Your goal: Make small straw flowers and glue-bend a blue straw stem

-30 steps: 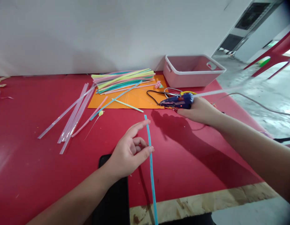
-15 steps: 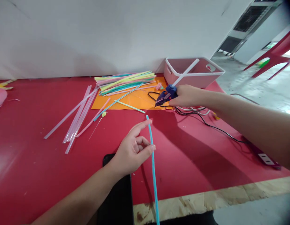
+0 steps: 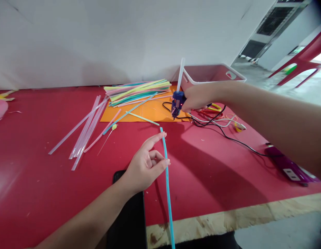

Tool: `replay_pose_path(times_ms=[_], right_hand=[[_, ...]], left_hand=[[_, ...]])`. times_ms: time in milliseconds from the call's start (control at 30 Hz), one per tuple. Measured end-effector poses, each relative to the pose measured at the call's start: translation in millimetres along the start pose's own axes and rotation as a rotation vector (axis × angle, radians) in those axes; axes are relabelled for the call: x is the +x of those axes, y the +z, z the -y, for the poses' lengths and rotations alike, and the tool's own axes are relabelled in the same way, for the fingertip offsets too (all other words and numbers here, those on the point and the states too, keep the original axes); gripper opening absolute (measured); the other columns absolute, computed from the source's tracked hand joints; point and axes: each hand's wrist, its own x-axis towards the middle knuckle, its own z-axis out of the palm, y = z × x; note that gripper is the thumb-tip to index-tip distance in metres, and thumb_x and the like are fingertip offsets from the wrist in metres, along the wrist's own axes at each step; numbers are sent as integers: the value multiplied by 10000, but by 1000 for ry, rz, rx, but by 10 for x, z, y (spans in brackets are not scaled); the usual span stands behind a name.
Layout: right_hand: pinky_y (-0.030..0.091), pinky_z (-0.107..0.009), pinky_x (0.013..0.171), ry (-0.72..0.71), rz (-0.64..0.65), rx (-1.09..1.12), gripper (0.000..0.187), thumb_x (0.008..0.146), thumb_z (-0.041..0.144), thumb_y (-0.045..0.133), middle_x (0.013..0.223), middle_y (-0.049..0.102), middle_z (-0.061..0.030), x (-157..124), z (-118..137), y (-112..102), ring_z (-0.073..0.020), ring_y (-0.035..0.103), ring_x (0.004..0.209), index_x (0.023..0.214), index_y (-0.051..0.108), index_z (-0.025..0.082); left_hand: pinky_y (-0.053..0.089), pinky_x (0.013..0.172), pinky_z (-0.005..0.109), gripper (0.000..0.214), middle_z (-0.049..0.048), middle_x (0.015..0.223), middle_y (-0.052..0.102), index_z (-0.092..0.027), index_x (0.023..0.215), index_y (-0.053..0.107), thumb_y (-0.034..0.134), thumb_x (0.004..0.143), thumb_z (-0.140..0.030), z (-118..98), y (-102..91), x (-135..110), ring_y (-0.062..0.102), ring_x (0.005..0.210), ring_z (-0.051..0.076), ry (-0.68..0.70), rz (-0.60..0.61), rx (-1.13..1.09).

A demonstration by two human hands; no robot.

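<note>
My left hand (image 3: 146, 166) pinches a long blue straw (image 3: 167, 193) between thumb and fingers; the straw runs from near the table's front edge up to its tip by my forefinger. My right hand (image 3: 199, 97) grips a blue hot glue gun (image 3: 176, 103), nozzle tilted down over the orange sheet (image 3: 147, 112), a clear glue stick (image 3: 180, 74) standing up from its back. The nozzle hangs a little beyond and to the right of the straw's tip. A black cord (image 3: 228, 136) trails from the gun to the right.
A heap of coloured straws (image 3: 137, 90) lies on the orange sheet, clear glue sticks (image 3: 84, 129) to its left. A white basket (image 3: 214, 74) stands behind my right hand. A purple power strip (image 3: 290, 166), yellow-handled scissors (image 3: 213, 108) and a black phone (image 3: 126, 214) lie on the red table.
My right hand has carried the glue gun left and turned it from lying level to nozzle-down, nearer the straw's tip. My left hand has held the blue straw still.
</note>
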Motion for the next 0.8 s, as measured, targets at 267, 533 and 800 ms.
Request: replay_pose_path(times_ms=[267,533,800], right_hand=[[435,-297,550,163,-386,397,195,745,332,627,629,586,-24,-965,-134,381,-173,555,605,831,648,157],[508,-339,472,-352,-643,688,119,771,207,635,642,667,-10,-1570,36,1338,-215,620,498,831,612,307],[520,-309,589,-610,-496,651,244,764,124,621,775,651,-47,-1465,-59,1416,-195,630,631,962,572,258]], left_hand=[[480,678,240,797,89,1159,655,-258,1482,420,792,779,-199,4,-43,20,543,715,80,4,-16,-52],[434,580,194,786,-42,712,565,-259,1528,347,728,845,-176,-10,-38,-31,479,591,70,-8,91,17],[440,563,193,722,-53,681,514,-253,1508,374,655,862,-96,5,33,-66,474,592,80,66,125,147]])
